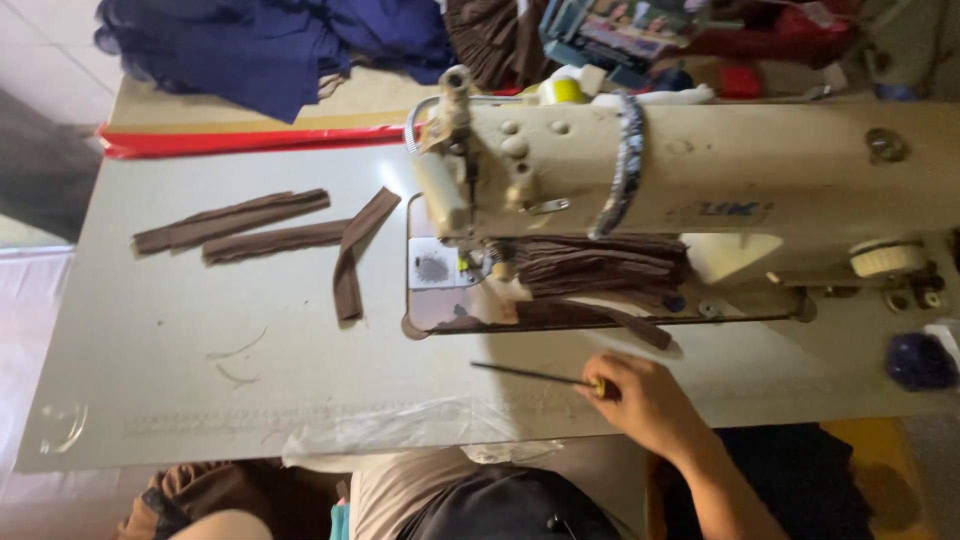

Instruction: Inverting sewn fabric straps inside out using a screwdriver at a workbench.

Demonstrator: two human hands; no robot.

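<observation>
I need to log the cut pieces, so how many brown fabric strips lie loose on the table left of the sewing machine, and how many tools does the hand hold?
Brown fabric strips: 3
Thin metal tool, held by the right hand: 1
Total: 4

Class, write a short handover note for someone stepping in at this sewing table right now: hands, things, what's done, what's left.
Right hand: grip closed on a thin dark metal rod with a yellow handle, tip pointing left over the grey table.
Left hand: out of view.
Brown fabric strips: three sewn-looking ones lie left; a folded stack sits under the cream sewing machine.
Left: the stack appears unprocessed.
</observation>
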